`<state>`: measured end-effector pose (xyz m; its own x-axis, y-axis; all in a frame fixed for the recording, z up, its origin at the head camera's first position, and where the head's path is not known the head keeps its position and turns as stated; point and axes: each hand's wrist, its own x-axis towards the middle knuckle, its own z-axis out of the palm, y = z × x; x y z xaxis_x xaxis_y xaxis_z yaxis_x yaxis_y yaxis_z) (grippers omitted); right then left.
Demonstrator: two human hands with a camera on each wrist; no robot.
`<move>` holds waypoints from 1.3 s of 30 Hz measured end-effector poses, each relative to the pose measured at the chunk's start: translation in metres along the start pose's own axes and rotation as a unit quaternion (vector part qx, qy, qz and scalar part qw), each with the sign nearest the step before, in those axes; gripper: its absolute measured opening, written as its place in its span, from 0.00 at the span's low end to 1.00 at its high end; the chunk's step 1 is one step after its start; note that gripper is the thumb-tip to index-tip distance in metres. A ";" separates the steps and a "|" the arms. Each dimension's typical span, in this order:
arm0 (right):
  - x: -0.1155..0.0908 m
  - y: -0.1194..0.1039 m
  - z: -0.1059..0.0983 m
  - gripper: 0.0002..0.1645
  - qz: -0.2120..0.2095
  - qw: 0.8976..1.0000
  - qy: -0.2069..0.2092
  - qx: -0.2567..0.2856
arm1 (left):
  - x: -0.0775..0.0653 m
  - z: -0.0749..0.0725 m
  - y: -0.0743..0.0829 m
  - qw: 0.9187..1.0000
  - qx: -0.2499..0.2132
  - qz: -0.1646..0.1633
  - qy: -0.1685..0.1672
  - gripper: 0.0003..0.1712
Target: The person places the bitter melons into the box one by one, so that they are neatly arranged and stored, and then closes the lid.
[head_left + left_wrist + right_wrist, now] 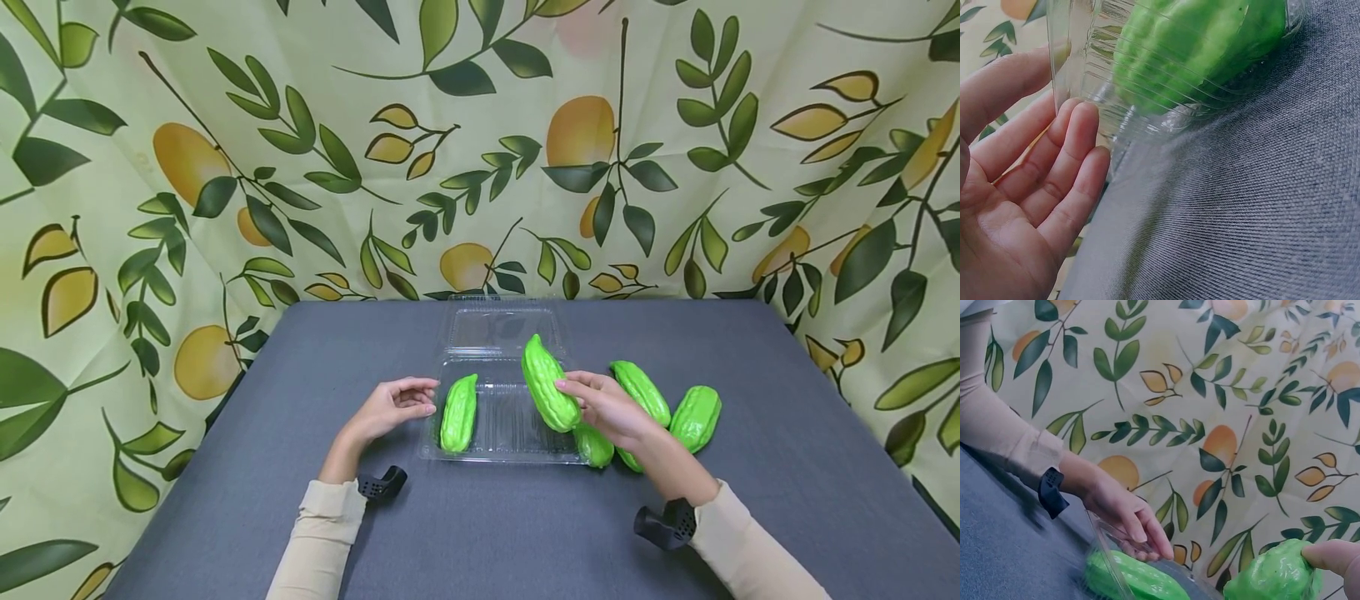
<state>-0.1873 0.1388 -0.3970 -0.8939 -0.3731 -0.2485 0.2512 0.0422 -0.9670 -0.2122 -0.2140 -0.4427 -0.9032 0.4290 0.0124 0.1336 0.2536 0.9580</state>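
A clear plastic clamshell container lies with its lid folded back. Inside, along its left side, rests one bumpy green bitter melon, also visible through the plastic wall in the left wrist view. My left hand pinches the container's left rim between thumb and fingers. Over the right part of the container, my right hand holds another bitter melon, tilted, pointed end up. In the right wrist view only a fingertip shows against this melon.
Several more bitter melons lie right of the container, among them one behind the right hand and one farthest right. Another melon sits by the container's right front corner. A leaf-patterned cloth hangs behind the grey table.
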 end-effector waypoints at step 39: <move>0.044 0.022 0.053 0.32 0.025 0.998 0.002 0.049 | -0.001 0.001 0.000 1.000 -0.002 0.001 0.000 0.28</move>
<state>-0.2015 0.0740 -0.4259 -0.8806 -0.3693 -0.2970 0.3308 -0.0303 -0.9432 -0.2114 -0.2137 -0.4427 -0.9027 0.4301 0.0134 0.1329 0.2491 0.9593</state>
